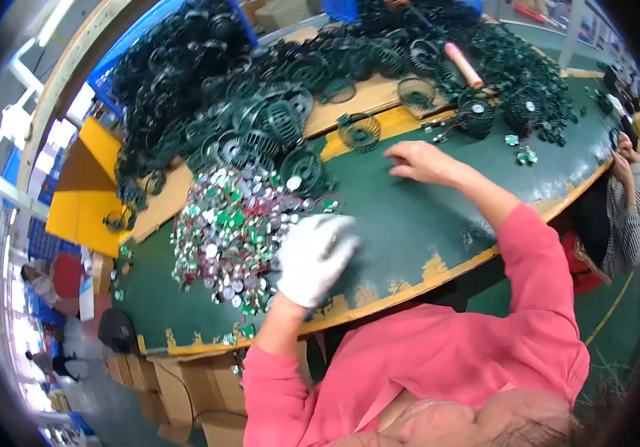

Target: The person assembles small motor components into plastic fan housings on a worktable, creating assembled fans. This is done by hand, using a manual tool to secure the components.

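My left hand (315,258), in a white glove, is over the right edge of a heap of small parts (223,223): silver round motors, green circuit boards and red wires. Motion smears its fingers, so I cannot tell whether it grips anything. My right hand (423,162) is bare and hovers above the green tabletop (402,223). Its fingers are bent but apart, with nothing visible between them. Just beyond it lies a dark green round fan cage (359,132). Another cage (303,171) with a silver disc rests between the heap and the larger pile.
Dark green plastic cages (260,123) are piled along the back. A pink-handled electric screwdriver (463,65) hangs at the back right. Two cages with motors (476,112) and loose circuit boards (526,155) lie to the right. Cardboard boxes (193,384) stand below the worn front edge. Another person (629,186) sits far right.
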Demonstrator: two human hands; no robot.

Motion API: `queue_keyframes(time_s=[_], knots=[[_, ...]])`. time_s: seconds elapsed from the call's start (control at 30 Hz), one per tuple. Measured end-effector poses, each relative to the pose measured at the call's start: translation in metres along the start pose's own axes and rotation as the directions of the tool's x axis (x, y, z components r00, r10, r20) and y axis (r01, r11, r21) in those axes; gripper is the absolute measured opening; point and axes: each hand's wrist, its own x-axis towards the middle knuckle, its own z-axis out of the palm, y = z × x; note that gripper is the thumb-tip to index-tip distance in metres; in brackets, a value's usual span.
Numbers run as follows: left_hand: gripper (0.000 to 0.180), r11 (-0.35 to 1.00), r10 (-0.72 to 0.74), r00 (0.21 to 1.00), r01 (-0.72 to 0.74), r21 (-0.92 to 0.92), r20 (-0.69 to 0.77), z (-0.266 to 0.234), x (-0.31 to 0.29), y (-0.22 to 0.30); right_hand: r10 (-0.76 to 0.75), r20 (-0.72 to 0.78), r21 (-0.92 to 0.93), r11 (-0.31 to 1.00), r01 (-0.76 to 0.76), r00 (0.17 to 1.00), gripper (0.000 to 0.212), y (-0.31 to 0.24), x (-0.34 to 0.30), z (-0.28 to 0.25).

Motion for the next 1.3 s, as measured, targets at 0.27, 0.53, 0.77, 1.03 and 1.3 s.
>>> queue_keyframes(time_s=[0.27,0.53,0.77,1.03,1.3], knots=[[0.034,0.821,-0.240,0.969,0.238,0.519,-0.064,-0.019,0.019,-0.084,0.019,-0.274,-0.435,0.889,-0.141,0.962,0.058,0.016,0.064,0.059],[0.035,0.768,-0.409,0.910,0.302,0.564,0.069,-0.044,-0.025,-0.101,-0.084,-0.251,-0.325,0.946,-0.002,0.964,0.037,0.020,0.015,0.033],[0.017,0.887,-0.417,0.906,0.423,0.184,-0.072,-0.061,-0.018,-0.122,-0.264,-0.162,-0.160,0.958,0.239,0.951,0.034,-0.024,-0.077,0.020],[0.032,0.731,-0.680,0.686,0.609,-0.308,-0.258,-0.151,0.019,-0.118,-0.225,-0.316,0.011,0.970,0.241,0.921,0.033,-0.039,-0.126,0.042],[0.023,0.727,-0.686,0.713,0.678,-0.105,-0.146,-0.125,0.006,-0.145,-0.192,-0.359,0.082,0.968,0.236,0.913,0.033,-0.039,-0.124,0.045]])
